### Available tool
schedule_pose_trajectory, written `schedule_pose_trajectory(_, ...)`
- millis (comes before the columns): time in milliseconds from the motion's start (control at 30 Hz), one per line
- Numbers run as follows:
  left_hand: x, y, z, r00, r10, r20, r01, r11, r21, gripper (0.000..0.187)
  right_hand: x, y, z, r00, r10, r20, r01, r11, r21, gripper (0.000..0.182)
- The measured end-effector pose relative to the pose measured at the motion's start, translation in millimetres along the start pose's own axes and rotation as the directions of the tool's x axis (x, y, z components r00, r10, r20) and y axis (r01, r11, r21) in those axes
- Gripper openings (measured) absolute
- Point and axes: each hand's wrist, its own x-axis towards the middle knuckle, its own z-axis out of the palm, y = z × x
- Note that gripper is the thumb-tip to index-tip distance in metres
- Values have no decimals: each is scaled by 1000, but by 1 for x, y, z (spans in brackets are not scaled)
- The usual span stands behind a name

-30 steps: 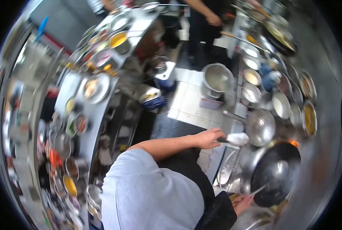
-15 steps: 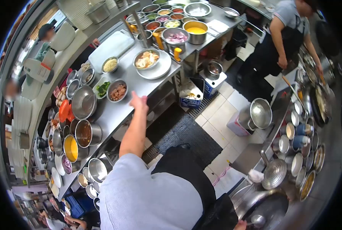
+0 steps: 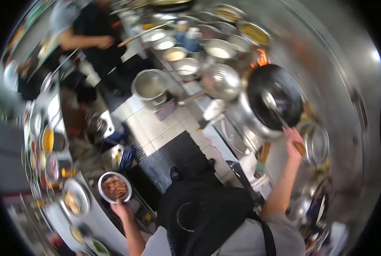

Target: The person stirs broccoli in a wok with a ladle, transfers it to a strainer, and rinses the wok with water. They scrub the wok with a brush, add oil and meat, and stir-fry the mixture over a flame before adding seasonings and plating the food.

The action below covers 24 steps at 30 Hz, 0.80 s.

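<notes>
A round metal bowl [image 3: 102, 184] filled with pieces of reddish-brown meat [image 3: 115, 186] is held at its rim by my left hand [image 3: 121, 208], out past the counter edge. My right hand [image 3: 292, 143] is closed around a ladle [image 3: 279, 115] with a wooden handle end. The ladle's scoop lies over the inside of a dark wok [image 3: 258, 83], which sits on the stove. Orange flames [image 3: 263, 57] rise behind the wok's far rim.
A perforated strainer [image 3: 221, 82] and several seasoning containers [image 3: 175, 54] stand left of the wok. A large pot [image 3: 150, 84] stands near the tiled floor's far side. Another person [image 3: 92, 38] works at the upper left. A plate with pale food [image 3: 74, 198] is on the left counter.
My view has swung from the counter to the stove. My left hand, empty before, now has the meat bowl off the counter. My right hand with the ladle has come fully into view.
</notes>
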Motion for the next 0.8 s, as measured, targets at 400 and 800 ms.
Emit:
schedule_pose_trajectory(400,-152,-87,589,161,238,958,-916,398,55,17,-46,-18,-114,490,-673,554,-435,-740,-514,64)
schedule_pose_trajectory(800,-239,-101,789,-347,571,744,-876,85,-474,25,-175,-19,-49,542,-676,500,-786,-618,16,71)
